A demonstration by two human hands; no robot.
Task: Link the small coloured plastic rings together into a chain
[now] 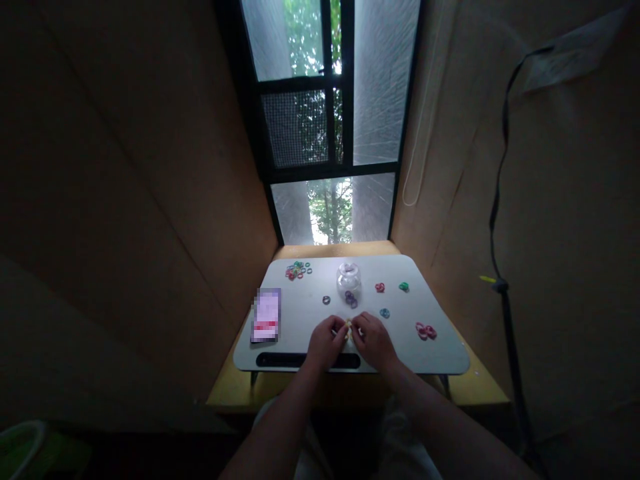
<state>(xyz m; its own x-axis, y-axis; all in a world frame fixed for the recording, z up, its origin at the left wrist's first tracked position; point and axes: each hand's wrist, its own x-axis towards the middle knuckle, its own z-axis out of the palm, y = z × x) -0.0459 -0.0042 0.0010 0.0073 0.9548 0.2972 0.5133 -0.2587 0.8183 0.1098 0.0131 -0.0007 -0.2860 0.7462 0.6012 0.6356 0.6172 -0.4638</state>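
Near the front middle of a small white table (300, 313), my left hand (327, 340) and my right hand (371, 337) meet with fingers pinched around small yellow rings (349, 331). Just beyond my fingertips lie purple rings (351, 299), in front of a clear round jar (349, 277). A dark ring (327, 300) lies left of them. To the right are blue rings (385, 313), red rings (380, 287), green rings (404, 287) and pink rings (426, 331). A mixed pile of coloured rings (299, 270) sits at the back left.
A phone-like device (267, 317) with a blurred screen lies at the table's left. A dark slot (280, 360) runs along the front edge. Behind stands a window (333, 167). A black cable and pole (510, 347) are at right, a green bin (23, 447) at lower left.
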